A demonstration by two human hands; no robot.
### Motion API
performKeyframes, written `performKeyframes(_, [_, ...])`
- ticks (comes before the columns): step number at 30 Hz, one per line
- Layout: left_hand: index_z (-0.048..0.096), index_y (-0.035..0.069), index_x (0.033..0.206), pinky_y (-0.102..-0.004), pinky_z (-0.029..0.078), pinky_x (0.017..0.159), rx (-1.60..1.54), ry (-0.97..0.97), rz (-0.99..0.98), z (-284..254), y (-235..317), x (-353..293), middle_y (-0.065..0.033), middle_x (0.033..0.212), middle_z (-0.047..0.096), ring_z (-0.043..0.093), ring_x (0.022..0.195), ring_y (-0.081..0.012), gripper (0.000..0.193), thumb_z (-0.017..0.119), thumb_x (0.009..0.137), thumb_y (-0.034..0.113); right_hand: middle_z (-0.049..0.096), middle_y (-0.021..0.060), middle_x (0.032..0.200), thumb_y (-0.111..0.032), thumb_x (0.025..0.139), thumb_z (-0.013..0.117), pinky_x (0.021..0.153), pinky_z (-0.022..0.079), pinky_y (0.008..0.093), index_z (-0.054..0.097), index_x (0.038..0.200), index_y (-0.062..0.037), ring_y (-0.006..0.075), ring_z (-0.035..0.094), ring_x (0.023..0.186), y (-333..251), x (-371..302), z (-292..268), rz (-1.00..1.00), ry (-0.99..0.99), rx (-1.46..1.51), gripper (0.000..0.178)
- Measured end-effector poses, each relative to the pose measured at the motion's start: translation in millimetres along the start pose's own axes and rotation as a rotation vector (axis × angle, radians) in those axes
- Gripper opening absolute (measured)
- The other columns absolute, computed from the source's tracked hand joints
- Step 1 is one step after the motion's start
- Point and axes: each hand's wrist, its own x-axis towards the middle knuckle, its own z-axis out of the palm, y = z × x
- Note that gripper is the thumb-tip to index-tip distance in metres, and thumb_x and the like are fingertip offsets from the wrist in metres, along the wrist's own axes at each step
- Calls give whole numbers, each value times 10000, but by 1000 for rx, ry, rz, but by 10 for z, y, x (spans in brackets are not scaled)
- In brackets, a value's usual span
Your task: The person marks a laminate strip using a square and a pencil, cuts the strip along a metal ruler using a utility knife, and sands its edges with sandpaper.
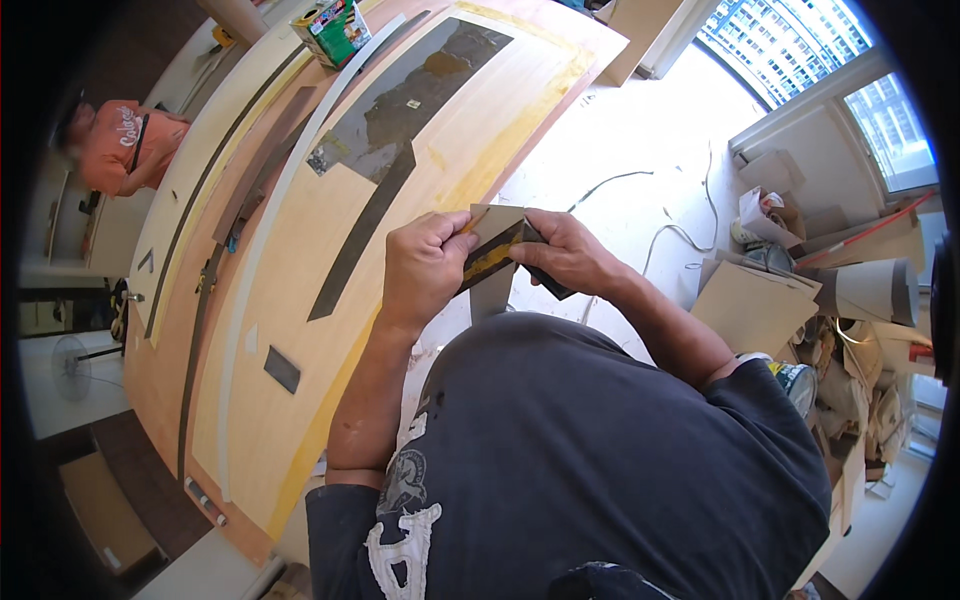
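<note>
My left hand (428,262) is closed, thumb against the curled fingers, with a thin orange stick that looks like a pencil (481,217) at its tip. Opposite it, my right hand (572,255) grips a dark flat strip (489,259) smeared with yellow, its thumb lying on top. A grey-beige strip (491,298) shows behind and below the dark one. Both hands are close together in front of my chest, beside the edge of the long wooden panel (345,345). How the held pieces are joined is hidden by my fingers.
On the panel lie a dark sheet (405,105), a long dark strip (362,238), a small dark piece (282,370) and a green box (332,35). A person in orange (128,148) stands beyond it. Cables (690,240) cross the floor; cardboard (752,308) is piled at right.
</note>
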Motion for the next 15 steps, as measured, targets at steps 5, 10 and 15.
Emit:
performKeyframes(5, [764,-58,1029,-265,553,727,82,3,34,-14,45,17,-135,890,770,707,773,-128,174,749,856,-47,633,-15,816,-90,995,642,603,460,256,680,1244,-19,65,544,680,47,19,-10,35,-37,32,261])
performKeyframes(10, [744,-37,1074,-297,554,696,205,55,114,20,1,-59,-154,846,751,729,755,-193,224,767,851,-25,621,-21,805,-98,993,653,603,452,256,685,1219,-19,63,530,676,116,29,18,26,12,36,241])
performKeyframes(15, [723,16,1134,-370,560,660,534,220,341,-14,-185,-290,-123,808,728,720,725,-279,314,788,829,-20,608,-28,802,-118,993,666,605,445,254,689,1168,-19,61,525,681,139,74,-8,26,34,-5,202])
